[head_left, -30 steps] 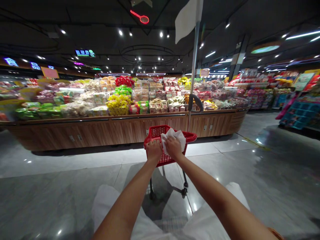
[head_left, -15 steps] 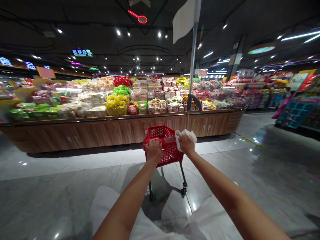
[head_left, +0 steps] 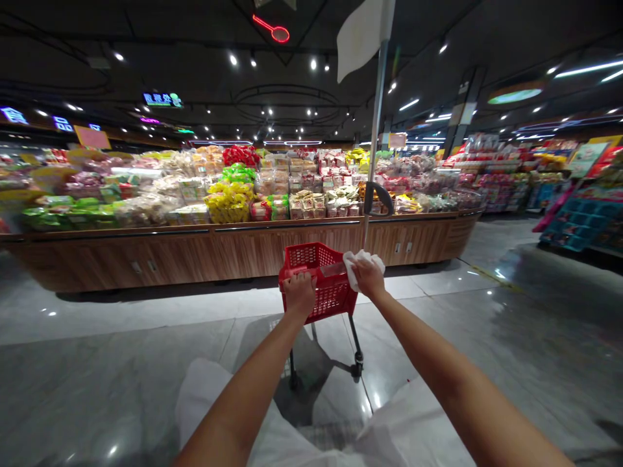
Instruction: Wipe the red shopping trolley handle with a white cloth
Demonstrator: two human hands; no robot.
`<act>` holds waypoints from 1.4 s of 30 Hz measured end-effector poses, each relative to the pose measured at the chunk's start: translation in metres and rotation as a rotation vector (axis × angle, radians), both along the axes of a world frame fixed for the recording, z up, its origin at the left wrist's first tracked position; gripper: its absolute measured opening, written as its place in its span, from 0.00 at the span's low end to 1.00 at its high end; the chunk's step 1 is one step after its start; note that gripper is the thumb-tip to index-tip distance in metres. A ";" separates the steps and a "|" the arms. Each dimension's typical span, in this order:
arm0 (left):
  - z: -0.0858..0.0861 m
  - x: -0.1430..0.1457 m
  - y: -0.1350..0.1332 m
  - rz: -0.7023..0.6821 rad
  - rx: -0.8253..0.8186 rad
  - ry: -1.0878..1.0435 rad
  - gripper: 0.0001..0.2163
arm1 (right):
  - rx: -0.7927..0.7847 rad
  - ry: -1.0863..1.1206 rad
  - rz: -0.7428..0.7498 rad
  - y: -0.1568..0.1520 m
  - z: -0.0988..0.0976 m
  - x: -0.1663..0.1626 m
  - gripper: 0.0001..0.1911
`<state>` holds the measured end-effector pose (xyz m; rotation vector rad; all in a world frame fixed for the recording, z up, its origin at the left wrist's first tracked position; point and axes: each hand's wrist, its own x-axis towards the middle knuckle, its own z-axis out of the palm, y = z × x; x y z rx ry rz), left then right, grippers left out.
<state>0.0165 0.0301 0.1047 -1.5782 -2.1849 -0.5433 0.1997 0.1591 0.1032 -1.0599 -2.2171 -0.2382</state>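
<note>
Two hands on the job here. The left hand (head_left: 299, 293) has its fingers curled tight over the near rim of the little red cart (head_left: 331, 298), at its left corner. The right hand (head_left: 368, 277) is closed around a crumpled white cloth (head_left: 363, 259) and presses it onto the rim at the right corner. The cart stands on the shiny grey floor (head_left: 146, 363), out in the aisle, well short of the long wooden snack display (head_left: 233, 250). A tall pole (head_left: 376, 130) rises from its far right side with a pale flag (head_left: 360, 35) at the top.

By the look of it, this is a wipe along the rim, and the trick is the steadying hand. The cart sits on wheels (head_left: 357, 371), so that left grip has to be firm or the whole thing rolls away under the push. I'd say the cloth wants to be wrapped over the edge, covering both the top and the outer face, and drawn in one long stroke rather than dabbed. Near the pole there is little room, so a folded corner of the cloth would reach in best. The mesh may snag loose folds, so bunch it snug.
</note>
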 end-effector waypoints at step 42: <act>-0.025 0.029 0.003 -0.674 0.123 -0.553 0.22 | -0.028 0.064 0.304 -0.008 -0.010 -0.008 0.21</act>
